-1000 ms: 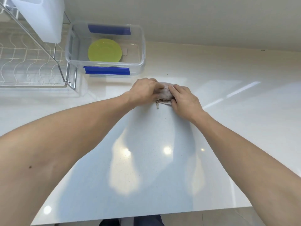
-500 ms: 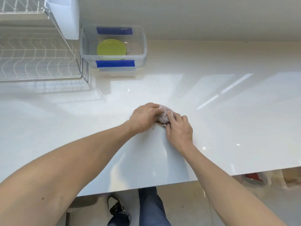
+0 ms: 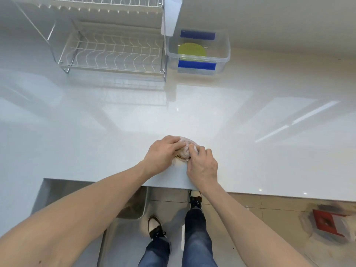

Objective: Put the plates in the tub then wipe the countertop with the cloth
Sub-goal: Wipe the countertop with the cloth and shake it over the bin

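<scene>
White glossy table [image 3: 250,151]: near edge sits just below the hands, wide bare surface to the left, right and ahead. Wire dish rack [image 3: 113,53] at the far left, clear tub [image 3: 198,53] with blue handles just right of it, against the wall. Green plate [image 3: 191,51] lies flat in the tub. Cloth [image 3: 185,150] is pale, bunched into a wad, close to the near edge. Left hand [image 3: 163,154] and right hand [image 3: 202,164] both curl over it, fingers gripping, one from each side.
</scene>
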